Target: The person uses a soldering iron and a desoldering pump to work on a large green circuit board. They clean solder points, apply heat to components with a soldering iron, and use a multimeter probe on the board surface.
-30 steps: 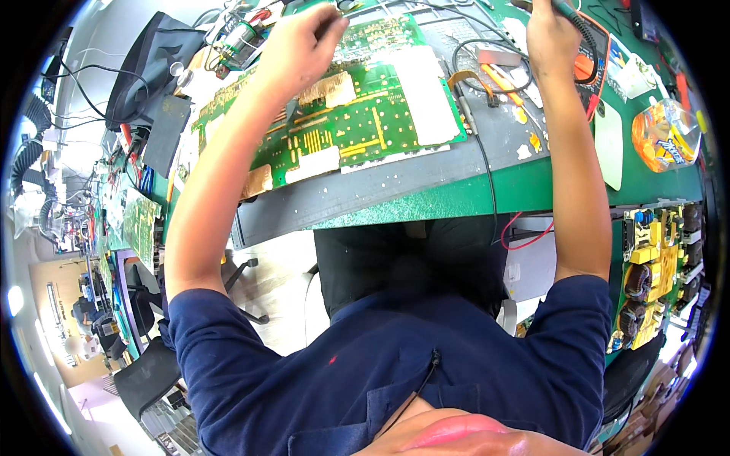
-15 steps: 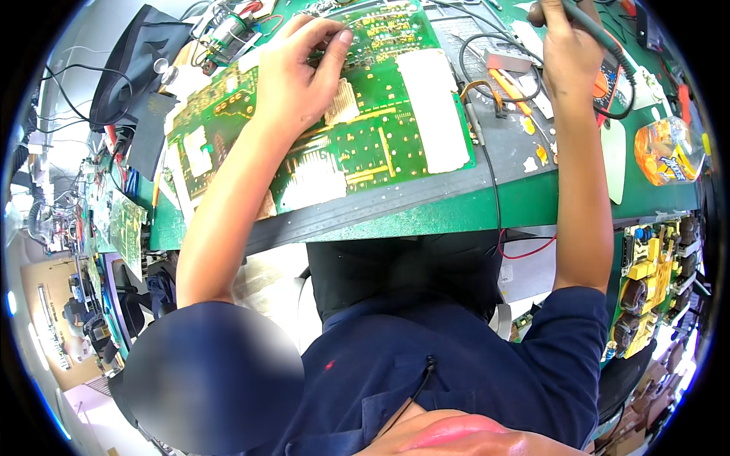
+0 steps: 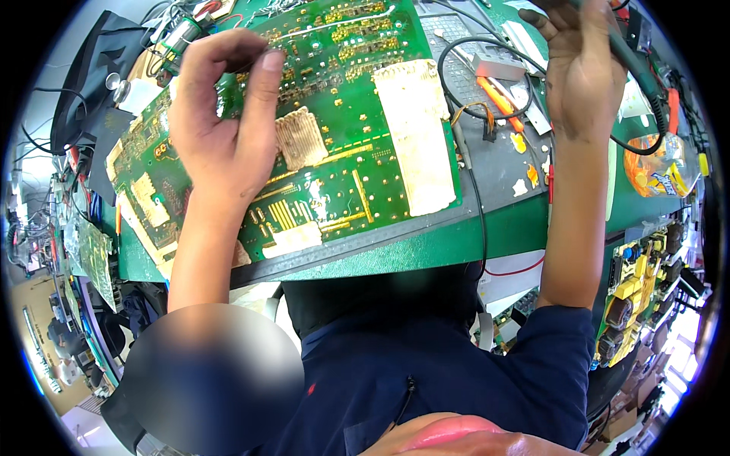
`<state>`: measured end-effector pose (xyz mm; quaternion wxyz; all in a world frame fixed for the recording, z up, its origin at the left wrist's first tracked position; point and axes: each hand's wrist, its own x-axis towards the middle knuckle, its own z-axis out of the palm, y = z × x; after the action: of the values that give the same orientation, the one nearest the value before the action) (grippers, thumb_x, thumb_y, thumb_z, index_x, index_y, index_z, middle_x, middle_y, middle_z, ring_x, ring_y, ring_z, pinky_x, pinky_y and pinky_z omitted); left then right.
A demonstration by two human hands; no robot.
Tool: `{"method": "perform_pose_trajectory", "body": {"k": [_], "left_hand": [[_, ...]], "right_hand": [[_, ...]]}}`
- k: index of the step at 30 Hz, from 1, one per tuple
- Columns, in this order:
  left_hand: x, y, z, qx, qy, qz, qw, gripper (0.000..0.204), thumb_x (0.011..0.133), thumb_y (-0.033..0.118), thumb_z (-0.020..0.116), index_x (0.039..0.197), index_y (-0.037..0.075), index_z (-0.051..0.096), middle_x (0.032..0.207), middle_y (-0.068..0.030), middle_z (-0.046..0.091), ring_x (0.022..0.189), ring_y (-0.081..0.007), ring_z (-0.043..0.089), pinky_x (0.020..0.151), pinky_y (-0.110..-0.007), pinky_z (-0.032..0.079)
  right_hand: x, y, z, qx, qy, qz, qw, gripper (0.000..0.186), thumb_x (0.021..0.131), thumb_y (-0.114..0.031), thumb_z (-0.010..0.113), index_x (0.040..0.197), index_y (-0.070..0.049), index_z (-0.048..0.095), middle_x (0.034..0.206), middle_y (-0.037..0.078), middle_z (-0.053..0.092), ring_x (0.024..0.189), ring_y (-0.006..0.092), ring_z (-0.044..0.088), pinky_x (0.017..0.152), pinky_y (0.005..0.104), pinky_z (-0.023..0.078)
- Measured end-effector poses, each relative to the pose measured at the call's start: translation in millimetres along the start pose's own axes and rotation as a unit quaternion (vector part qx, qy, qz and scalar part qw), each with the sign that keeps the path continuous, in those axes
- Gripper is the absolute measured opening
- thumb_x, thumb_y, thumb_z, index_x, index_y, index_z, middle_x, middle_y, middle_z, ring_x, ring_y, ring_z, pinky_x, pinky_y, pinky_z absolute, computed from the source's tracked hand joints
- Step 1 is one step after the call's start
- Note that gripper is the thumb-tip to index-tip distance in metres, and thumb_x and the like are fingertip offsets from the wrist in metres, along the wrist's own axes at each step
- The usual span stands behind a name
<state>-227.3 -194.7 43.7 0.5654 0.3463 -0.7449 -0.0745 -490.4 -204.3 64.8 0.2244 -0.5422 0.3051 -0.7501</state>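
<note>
A large green circuit board (image 3: 346, 118) with gold traces and pale patches lies on a grey mat (image 3: 502, 175). My left hand (image 3: 224, 125) is over the board's upper left part, fingers curled toward the thumb; whatever is at the fingertips is hidden. Up at the right, beside the board, my right hand (image 3: 584, 83) grips a dark tool handle (image 3: 631, 64) with a thick cord. Under that hand and to its left lie a looped black cable, a small metal block (image 3: 498, 68) and an orange-handled tool (image 3: 498, 95).
An orange snack container (image 3: 654, 167) sits at the bench's right end. Below it stands a populated yellow-component board (image 3: 635, 292). Electronic parts (image 3: 171, 45), wires and a black bag (image 3: 84, 68) crowd the back left. The green bench edge (image 3: 380, 258) runs above my lap.
My view has shifted, so the board appears lower and larger. My left hand has moved down and left over the board. My right hand still grips the tool, now turned more palm-up.
</note>
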Motion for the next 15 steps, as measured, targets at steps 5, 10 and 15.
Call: {"method": "perform_pose_trajectory", "body": {"k": [5,10,15], "left_hand": [[1.1,-1.5,-3.3,-0.011,0.002,0.035,0.999,0.021,0.087,-0.006,0.063,0.107,-0.003,0.056,0.099,-0.009,0.063,0.086,-0.014,0.061,0.076,-0.024,0.05],[9.5,3.1,-2.3,0.066,-0.014,0.112,0.991,0.02,0.078,-0.004,0.071,0.097,0.004,0.072,0.089,-0.0071,0.062,0.068,-0.0097,0.055,0.056,-0.021,0.044],[11.1,8.9,-1.9,0.149,-0.076,0.102,0.981,0.026,0.083,-0.005,0.065,0.107,0.003,0.071,0.094,-0.0081,0.062,0.083,-0.0133,0.057,0.071,-0.024,0.047]], "right_hand": [[2.1,1.5,-6.0,0.029,0.008,0.05,0.998,0.022,0.093,-0.014,0.059,0.109,0.0,0.054,0.083,0.004,0.059,0.069,0.0105,0.056,0.06,0.0211,0.043],[-1.5,1.8,3.4,0.01,0.045,0.036,0.998,0.008,0.091,-0.007,0.056,0.087,0.0,0.057,0.064,0.001,0.051,0.054,0.0078,0.047,0.05,0.0209,0.037],[-1.6,1.5,-1.4,-0.014,0.029,0.053,0.998,0.011,0.088,-0.006,0.054,0.078,-0.002,0.055,0.061,0.0,0.048,0.048,0.006,0.042,0.045,0.0201,0.033]]}}
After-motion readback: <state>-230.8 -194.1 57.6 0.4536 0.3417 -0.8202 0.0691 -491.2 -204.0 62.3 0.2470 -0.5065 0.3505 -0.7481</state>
